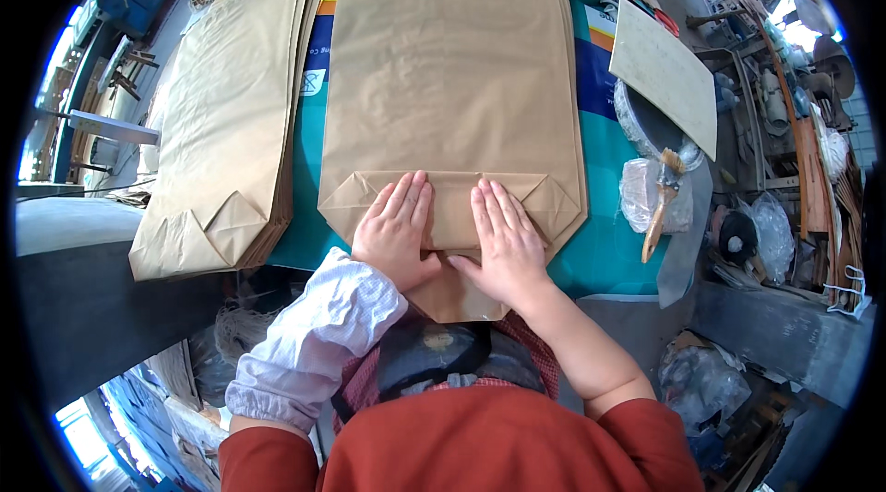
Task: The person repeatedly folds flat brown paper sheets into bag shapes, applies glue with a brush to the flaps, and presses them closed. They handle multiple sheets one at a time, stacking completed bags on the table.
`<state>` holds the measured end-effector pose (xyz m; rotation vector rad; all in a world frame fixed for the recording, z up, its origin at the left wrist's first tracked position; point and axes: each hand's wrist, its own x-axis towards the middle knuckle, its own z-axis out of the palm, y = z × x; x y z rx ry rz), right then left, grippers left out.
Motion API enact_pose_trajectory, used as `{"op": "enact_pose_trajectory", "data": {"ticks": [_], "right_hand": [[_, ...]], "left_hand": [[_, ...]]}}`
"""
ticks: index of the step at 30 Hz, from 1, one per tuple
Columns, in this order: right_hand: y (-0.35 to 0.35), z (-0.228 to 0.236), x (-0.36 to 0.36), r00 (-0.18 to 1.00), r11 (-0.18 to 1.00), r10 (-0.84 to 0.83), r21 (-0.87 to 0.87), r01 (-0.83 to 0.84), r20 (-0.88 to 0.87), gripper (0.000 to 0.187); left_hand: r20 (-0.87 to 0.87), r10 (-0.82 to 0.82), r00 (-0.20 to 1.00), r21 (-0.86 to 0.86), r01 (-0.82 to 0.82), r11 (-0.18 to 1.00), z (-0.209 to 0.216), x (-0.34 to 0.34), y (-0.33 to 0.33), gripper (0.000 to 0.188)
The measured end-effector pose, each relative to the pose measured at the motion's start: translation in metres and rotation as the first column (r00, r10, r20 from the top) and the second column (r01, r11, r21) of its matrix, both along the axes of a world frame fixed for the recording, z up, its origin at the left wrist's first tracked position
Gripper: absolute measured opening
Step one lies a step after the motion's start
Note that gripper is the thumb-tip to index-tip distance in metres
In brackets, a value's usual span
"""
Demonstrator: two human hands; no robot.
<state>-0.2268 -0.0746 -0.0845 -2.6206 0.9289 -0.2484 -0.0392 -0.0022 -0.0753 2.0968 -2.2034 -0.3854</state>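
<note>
A large brown paper bag [452, 58] lies flat before me on top of a stack of like bags. Its near end is folded into a flat bottom with diagonal corner creases, and one flap hangs toward me over the table edge. My left hand [395, 232] rests flat on the left of this folded end, fingers stretched out together. Opposite it, my right hand [503, 241] presses flat with straight fingers on the right side. Both thumbs point inward, close to each other over the flap. Neither hand grasps anything.
Left of the bag lies a stack of folded paper bags [231, 114]. Teal printed sheeting [604, 243] covers the table. On the right are a wooden-handled brush [661, 206], a pale board [666, 72] over a round tub [646, 118], and a plastic-wrapped block [639, 195].
</note>
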Motion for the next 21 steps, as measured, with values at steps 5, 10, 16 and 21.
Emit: {"op": "enact_pose_trajectory", "data": {"ticks": [5,10,16,21], "right_hand": [[-0.024,0.020,-0.032,0.943,0.984,-0.077,0.180,0.018,0.325,0.079],[-0.024,0.051,-0.037,0.834,0.960,-0.223,0.264,0.096,0.504,0.061],[-0.024,0.035,-0.011,0.875,0.950,-0.138,0.310,-0.015,0.464,0.044],[-0.033,-0.021,-0.014,0.821,0.895,-0.262,0.447,0.009,0.508,0.029]], "left_hand": [[0.495,0.046,0.868,0.272,-0.205,0.940,0.031,-0.052,-0.018,0.093],[0.304,-0.057,0.951,-0.406,0.183,0.896,-0.024,-0.047,-0.045,0.036],[0.511,-0.056,0.857,-0.103,0.126,0.987,0.044,0.058,-0.015,0.016],[0.474,0.211,0.855,-0.561,0.108,0.821,0.099,0.184,0.073,0.035]]}}
